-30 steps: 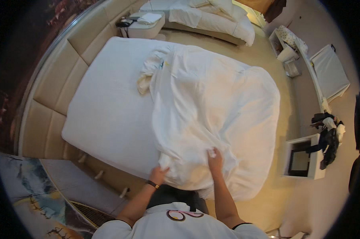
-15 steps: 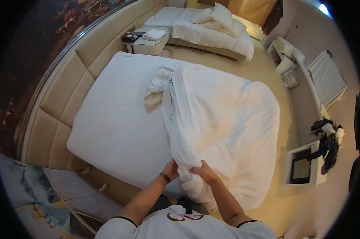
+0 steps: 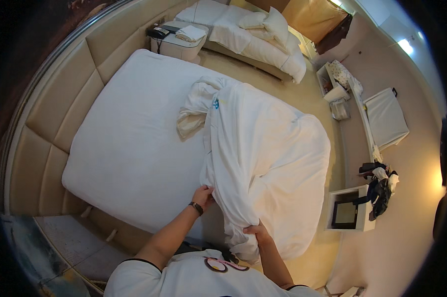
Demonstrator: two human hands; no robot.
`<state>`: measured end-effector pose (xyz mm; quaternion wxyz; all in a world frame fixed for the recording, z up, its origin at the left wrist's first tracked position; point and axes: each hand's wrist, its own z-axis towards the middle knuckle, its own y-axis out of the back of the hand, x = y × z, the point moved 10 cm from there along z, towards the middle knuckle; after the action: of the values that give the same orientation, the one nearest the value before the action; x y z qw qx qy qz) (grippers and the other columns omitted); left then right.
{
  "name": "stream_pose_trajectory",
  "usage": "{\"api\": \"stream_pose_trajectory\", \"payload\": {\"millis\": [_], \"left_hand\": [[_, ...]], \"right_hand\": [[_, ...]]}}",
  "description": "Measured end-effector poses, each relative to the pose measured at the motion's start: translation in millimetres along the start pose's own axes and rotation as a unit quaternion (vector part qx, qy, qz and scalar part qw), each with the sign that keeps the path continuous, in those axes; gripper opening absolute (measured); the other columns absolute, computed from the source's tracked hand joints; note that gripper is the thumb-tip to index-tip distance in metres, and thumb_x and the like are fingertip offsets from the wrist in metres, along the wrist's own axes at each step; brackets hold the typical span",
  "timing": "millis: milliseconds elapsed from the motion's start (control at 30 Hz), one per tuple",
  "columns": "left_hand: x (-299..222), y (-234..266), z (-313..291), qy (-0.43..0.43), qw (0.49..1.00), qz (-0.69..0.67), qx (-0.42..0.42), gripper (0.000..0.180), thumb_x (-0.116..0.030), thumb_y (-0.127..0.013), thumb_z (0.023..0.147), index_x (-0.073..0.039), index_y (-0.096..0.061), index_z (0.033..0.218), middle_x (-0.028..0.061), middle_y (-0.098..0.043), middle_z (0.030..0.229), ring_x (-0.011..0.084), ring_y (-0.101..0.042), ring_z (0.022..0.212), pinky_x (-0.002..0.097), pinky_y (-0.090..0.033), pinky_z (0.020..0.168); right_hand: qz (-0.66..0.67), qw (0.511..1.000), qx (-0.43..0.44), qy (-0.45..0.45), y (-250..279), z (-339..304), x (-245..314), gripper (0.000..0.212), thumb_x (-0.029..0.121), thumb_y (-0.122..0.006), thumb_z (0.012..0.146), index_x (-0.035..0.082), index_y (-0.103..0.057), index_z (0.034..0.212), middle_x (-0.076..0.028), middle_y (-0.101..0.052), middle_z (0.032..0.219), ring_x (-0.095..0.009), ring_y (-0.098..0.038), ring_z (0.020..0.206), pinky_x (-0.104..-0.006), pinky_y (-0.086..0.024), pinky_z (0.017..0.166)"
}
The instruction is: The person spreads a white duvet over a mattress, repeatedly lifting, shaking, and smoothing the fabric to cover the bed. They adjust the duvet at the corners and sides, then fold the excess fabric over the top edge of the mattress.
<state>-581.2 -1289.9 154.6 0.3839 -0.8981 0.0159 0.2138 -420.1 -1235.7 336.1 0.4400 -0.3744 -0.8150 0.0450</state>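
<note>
A white duvet [image 3: 278, 148] lies rumpled over the right part of a bed, whose white sheet-covered mattress [image 3: 129, 133] shows bare on the left. My left hand [image 3: 203, 196], with a dark band at the wrist, is closed on the duvet's left edge. Nearer to me and to the right, my right hand [image 3: 257, 231] grips a fold of the same duvet, thumb on top. Between the hands the cloth hangs in long creases toward my body. At the duvet's far left corner a bunched, twisted part with a cream lining [image 3: 196, 111] lies on the mattress, beside a small blue mark.
A padded beige headboard [image 3: 65, 104] runs along the left. Beyond the bed stand a nightstand [image 3: 176, 45] with a telephone and folded white cloths, and a second bed [image 3: 253, 37] with pillows. Along the right wall are a narrow shelf [image 3: 367, 121] and a white box-like unit [image 3: 364, 222].
My left hand has moved away from me along the duvet's edge. My right hand has come nearer to me, stretching the cloth between them. The whole view has shifted to the right.
</note>
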Motion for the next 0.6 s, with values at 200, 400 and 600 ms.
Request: {"api": "stream_pose_trajectory", "payload": {"millis": [200,400,600], "left_hand": [[17.1,-60.2,19.0,0.187,0.972,-0.129,0.056,0.044,-0.032,-0.060,0.090,-0.005,-0.054,0.123,0.0124,-0.059,0.120,0.0251,-0.059,0.105,0.0429,-0.049,0.092],[-18.7,-27.5,88.8,0.042,0.998,0.042,-0.008,0.056,-0.024,-0.066,0.081,0.010,-0.046,0.121,0.0206,-0.061,0.107,0.0309,-0.062,0.091,0.0429,-0.053,0.076],[-87.9,31.1,29.7,-0.037,0.991,0.107,-0.073,0.050,-0.019,-0.058,0.084,0.010,-0.045,0.122,0.0218,-0.057,0.113,0.0312,-0.060,0.095,0.0422,-0.052,0.078]], "right_hand": [[-0.211,0.971,-0.095,-0.057,26.3,1.4,-20.5,0.061,0.007,-0.071,0.061,-0.004,-0.056,0.119,-0.011,-0.064,0.111,-0.023,-0.058,0.103,-0.0344,-0.042,0.093],[-0.275,0.958,-0.067,-0.054,-2.0,-1.0,-6.9,0.048,0.012,-0.071,0.068,-0.004,-0.062,0.112,-0.010,-0.065,0.106,-0.021,-0.058,0.099,-0.0326,-0.042,0.090],[-0.343,0.936,-0.061,-0.052,-21.4,13.9,-22.7,0.047,0.021,-0.073,0.071,-0.004,-0.062,0.110,-0.010,-0.065,0.104,-0.020,-0.058,0.098,-0.0319,-0.043,0.088]]}}
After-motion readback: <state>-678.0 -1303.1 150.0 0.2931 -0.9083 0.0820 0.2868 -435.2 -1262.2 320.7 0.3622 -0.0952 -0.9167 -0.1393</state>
